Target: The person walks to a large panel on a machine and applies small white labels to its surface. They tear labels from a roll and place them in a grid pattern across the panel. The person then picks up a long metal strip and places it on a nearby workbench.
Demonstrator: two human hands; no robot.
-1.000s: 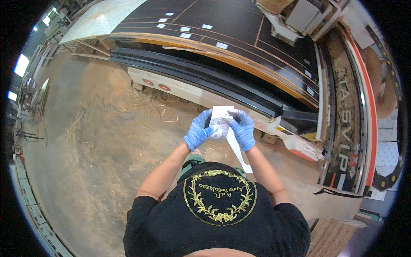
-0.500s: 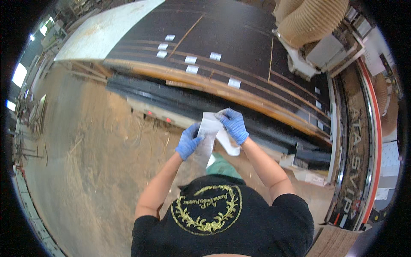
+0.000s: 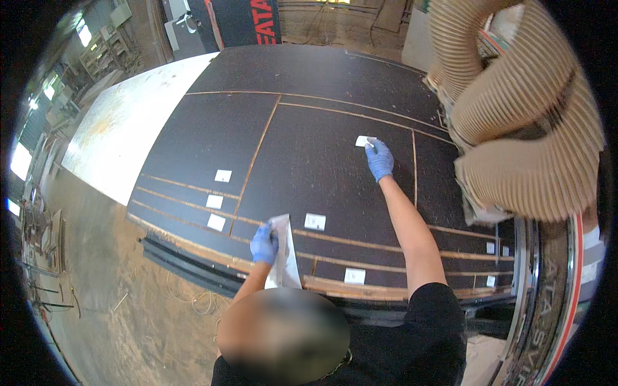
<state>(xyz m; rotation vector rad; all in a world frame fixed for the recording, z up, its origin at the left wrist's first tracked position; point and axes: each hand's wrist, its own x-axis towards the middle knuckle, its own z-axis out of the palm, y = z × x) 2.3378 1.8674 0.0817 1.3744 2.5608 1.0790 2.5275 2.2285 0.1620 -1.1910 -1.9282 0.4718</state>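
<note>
Dark panel [image 3: 322, 161]; label [image 3: 364, 140] under right hand [image 3: 380, 160]

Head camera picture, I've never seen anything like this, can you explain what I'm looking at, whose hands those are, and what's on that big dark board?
This is a view from a wide fisheye camera worn on a person's head, looking down, so straight edges bend near the rim. The two arms reaching up from the bottom are the wearer's own, both in blue gloves. The right hand stretches far out and presses on a small white label on the dark panel, a large flat board with thin cut lines running across it. More white labels lie stuck here and there on its pieces. The left hand stays near the body and holds a white backing sheet. At the upper right hang ribbed beige hoses, part of the machine. The floor on the left is covered in sawdust.
</note>
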